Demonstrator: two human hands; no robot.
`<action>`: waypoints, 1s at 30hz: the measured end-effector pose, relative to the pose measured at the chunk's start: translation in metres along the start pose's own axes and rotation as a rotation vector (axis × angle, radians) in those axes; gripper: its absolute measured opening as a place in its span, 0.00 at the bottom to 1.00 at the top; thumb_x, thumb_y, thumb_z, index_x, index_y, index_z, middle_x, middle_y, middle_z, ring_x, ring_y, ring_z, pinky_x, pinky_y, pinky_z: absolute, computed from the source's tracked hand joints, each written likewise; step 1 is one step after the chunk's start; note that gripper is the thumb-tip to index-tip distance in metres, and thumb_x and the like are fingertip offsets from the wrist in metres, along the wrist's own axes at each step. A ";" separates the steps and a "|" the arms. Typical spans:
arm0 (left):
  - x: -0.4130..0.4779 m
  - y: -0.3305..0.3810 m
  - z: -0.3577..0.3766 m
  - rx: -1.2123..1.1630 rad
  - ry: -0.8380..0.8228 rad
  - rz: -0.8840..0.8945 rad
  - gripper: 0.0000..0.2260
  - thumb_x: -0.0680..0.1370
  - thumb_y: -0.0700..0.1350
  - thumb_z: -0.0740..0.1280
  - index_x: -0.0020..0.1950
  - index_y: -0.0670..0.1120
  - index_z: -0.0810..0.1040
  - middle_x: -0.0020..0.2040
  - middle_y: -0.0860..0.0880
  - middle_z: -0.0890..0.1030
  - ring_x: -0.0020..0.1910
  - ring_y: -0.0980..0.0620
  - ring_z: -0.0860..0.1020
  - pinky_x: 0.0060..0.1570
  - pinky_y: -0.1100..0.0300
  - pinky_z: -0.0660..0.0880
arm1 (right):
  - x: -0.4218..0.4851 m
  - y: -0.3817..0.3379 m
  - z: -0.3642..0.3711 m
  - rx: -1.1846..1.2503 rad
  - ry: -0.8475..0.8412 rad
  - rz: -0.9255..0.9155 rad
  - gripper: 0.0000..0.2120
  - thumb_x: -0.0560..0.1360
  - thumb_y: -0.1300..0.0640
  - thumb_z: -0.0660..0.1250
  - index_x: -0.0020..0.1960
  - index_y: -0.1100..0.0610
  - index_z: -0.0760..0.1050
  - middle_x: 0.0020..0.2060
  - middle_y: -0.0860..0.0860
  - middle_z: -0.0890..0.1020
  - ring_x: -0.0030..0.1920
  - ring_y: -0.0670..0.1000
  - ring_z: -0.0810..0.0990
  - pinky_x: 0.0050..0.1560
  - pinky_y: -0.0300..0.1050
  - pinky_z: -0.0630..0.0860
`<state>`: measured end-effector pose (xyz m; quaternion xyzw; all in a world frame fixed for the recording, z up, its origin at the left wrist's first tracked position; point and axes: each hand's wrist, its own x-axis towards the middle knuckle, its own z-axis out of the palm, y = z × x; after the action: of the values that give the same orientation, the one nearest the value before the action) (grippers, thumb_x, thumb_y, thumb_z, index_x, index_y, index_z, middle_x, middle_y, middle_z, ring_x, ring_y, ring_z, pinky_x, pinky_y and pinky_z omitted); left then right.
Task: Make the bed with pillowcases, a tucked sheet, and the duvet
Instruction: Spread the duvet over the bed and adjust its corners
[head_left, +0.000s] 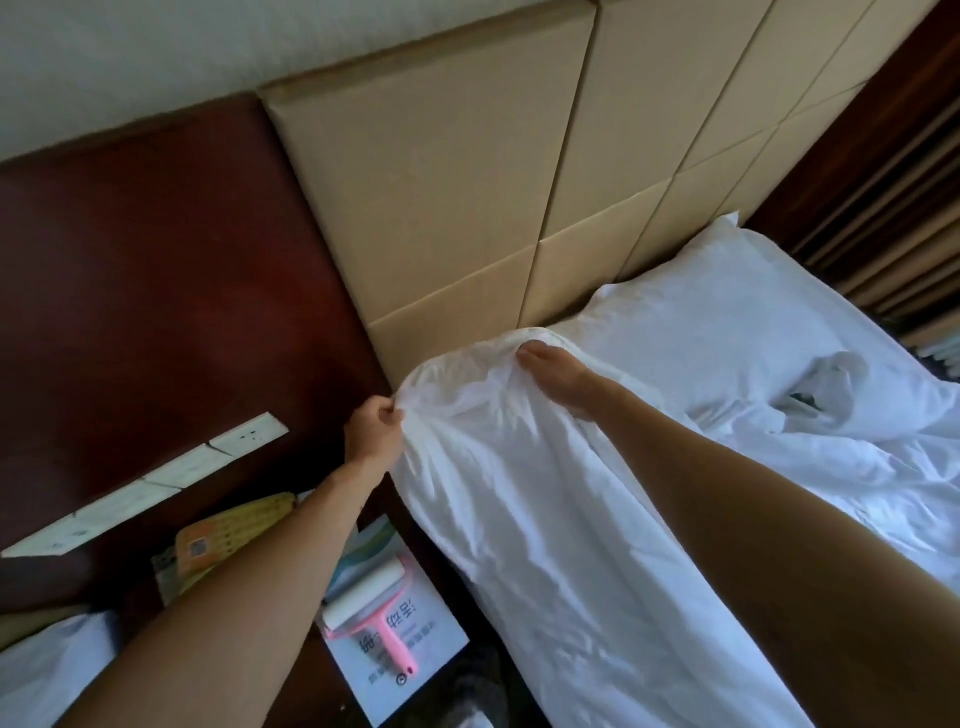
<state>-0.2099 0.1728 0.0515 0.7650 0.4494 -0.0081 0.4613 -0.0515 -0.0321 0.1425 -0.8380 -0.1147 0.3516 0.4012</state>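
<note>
A white duvet (519, 493) lies bunched along the near side of the bed, its top edge pulled up near the headboard. My left hand (373, 428) pinches the duvet's left corner at the bed's edge. Further right, my right hand (558, 376) grips the top edge, fingers curled into the fabric. Behind it a white pillow (727, 322) leans against the beige padded headboard (493, 171). Rumpled white bedding (857, 467) covers the mattress to the right.
A dark wooden nightstand at lower left carries a pink lint roller (374, 613), white printed cards (415, 654) and a yellow card (234, 535). A white switch panel (156, 483) sits on the dark red wall panel. More white bedding (47, 670) shows at bottom left.
</note>
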 end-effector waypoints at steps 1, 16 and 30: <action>-0.001 -0.002 0.005 -0.012 -0.062 -0.012 0.09 0.80 0.42 0.66 0.59 0.44 0.79 0.55 0.47 0.82 0.54 0.46 0.80 0.55 0.54 0.77 | 0.000 0.008 0.002 -0.019 -0.035 -0.002 0.13 0.84 0.59 0.57 0.55 0.67 0.77 0.45 0.51 0.75 0.44 0.47 0.72 0.47 0.40 0.70; -0.088 0.011 0.073 0.157 -0.421 0.141 0.12 0.83 0.44 0.60 0.65 0.47 0.77 0.63 0.50 0.78 0.63 0.51 0.76 0.60 0.59 0.71 | -0.172 0.188 -0.048 -0.184 0.041 0.255 0.13 0.81 0.57 0.62 0.62 0.52 0.80 0.61 0.49 0.82 0.56 0.48 0.80 0.55 0.37 0.71; -0.270 0.149 0.237 0.348 -0.599 0.508 0.13 0.82 0.48 0.62 0.65 0.48 0.77 0.61 0.49 0.80 0.60 0.50 0.77 0.60 0.57 0.74 | -0.329 0.278 -0.185 0.023 0.380 0.139 0.15 0.79 0.60 0.60 0.64 0.56 0.79 0.62 0.52 0.81 0.58 0.51 0.79 0.58 0.44 0.74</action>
<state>-0.1722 -0.2050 0.1348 0.8816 0.0848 -0.1916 0.4229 -0.1893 -0.4788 0.1761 -0.8904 0.0250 0.2155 0.4002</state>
